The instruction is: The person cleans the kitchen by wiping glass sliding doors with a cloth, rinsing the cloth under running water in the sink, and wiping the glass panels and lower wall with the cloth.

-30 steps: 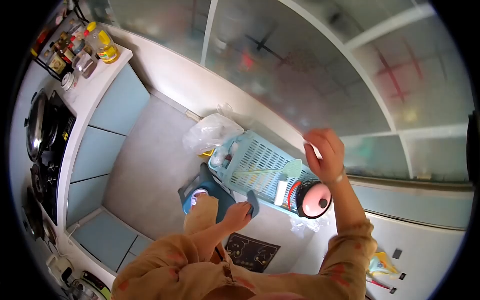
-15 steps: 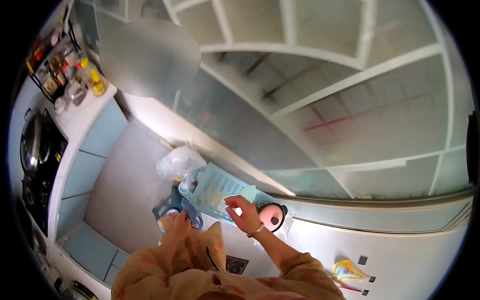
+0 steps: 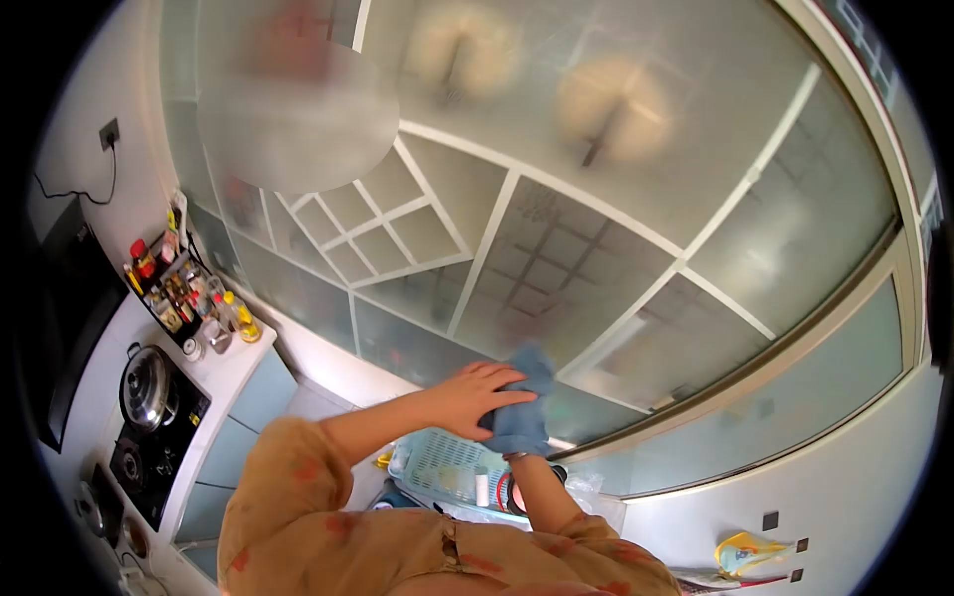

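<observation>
A blue cloth (image 3: 525, 407), possibly a mitt, is held up in front of the frosted glass panels. My left hand (image 3: 472, 399) reaches across from the left, its fingers lying over the cloth's near side and gripping it. My right hand comes up from below; the cloth covers its fingers and palm, so only the wrist with a bracelet (image 3: 516, 456) and the forearm show. Whether the right hand is inside the cloth or behind it I cannot tell. Below the hands, a light blue plastic basket (image 3: 442, 465) sits on the floor.
Frosted glass panels (image 3: 556, 258) with white bars fill the view ahead. To the left are a counter (image 3: 234, 372) with seasoning bottles (image 3: 241, 316) and a stove with a lidded pan (image 3: 147, 387). A yellow bag (image 3: 745, 554) hangs at the lower right.
Both hands have risen from above the basket to the glass. The blue cloth, earlier low in my left hand, now covers my right hand. The view has tilted up.
</observation>
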A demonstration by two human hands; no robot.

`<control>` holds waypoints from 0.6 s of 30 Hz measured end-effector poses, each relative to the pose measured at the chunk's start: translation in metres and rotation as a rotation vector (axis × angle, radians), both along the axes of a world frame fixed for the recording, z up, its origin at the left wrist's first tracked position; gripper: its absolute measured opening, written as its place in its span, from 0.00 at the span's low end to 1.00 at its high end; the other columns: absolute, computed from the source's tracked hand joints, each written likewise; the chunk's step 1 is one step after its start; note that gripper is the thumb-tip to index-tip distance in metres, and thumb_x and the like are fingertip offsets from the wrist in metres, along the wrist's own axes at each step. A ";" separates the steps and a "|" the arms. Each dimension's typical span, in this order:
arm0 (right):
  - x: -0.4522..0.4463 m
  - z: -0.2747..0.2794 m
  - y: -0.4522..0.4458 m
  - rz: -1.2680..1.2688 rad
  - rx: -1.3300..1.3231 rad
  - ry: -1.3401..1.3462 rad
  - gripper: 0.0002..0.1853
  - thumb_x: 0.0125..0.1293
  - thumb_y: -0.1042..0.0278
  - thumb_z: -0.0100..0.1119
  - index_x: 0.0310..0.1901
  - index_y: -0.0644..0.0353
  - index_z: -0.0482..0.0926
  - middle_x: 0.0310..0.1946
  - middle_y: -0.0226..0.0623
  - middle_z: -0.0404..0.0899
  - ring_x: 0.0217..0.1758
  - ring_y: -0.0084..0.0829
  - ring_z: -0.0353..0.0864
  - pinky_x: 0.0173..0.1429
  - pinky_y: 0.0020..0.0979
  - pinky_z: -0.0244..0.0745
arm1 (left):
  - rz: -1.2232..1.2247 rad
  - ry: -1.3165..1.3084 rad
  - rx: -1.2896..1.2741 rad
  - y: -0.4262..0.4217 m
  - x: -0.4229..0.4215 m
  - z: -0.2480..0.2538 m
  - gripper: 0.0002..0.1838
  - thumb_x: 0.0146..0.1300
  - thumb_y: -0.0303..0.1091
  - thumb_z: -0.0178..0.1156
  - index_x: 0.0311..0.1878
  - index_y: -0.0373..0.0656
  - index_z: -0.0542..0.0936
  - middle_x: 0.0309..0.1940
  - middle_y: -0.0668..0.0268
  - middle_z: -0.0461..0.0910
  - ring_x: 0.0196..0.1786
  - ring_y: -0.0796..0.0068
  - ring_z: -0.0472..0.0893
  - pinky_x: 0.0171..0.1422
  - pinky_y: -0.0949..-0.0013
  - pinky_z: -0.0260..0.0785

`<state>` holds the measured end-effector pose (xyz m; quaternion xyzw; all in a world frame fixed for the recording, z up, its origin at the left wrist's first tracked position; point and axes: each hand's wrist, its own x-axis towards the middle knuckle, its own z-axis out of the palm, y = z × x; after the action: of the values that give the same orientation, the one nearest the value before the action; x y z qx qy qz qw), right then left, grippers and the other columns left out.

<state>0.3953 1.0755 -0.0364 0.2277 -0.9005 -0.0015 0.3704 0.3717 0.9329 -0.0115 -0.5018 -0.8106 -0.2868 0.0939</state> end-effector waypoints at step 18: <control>-0.082 0.286 0.112 -0.157 0.346 0.052 0.09 0.56 0.54 0.55 0.31 0.48 0.79 0.30 0.32 0.79 0.37 0.34 0.77 0.37 0.33 0.69 | -0.298 0.922 -0.264 0.043 -0.119 0.262 0.38 0.49 0.35 0.65 0.66 0.59 0.63 0.71 0.65 0.55 0.65 0.58 0.65 0.61 0.52 0.63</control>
<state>0.3135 1.1874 0.2491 0.2170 -0.8920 -0.1910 0.3475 0.2529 0.9756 0.2502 -0.6941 -0.6339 0.0593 0.3359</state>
